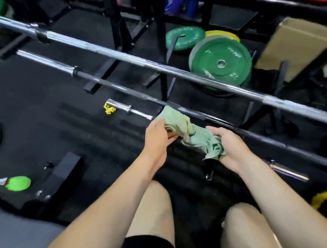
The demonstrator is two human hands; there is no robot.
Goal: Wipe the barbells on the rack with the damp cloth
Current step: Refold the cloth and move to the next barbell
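Note:
A pale green cloth (187, 130) is stretched between both my hands in the middle of the view. My left hand (159, 135) grips its folded left end, and my right hand (229, 145) holds the bunched right end. The cloth hangs just in front of a dark-shafted barbell (108, 85) that runs diagonally from upper left to lower right. A chrome barbell (156, 65) lies higher, parallel to it, on the black rack (162, 49). A short chrome bar (128, 108) lies lowest; its middle is hidden behind the cloth and my hands.
Green weight plates (222, 63) and a yellow one lean behind the rack, beside a cardboard box (294, 47). A yellow clip (109, 109) lies on the black rubber floor. A green ball (18, 183) sits at the left. My bare knees are at the bottom.

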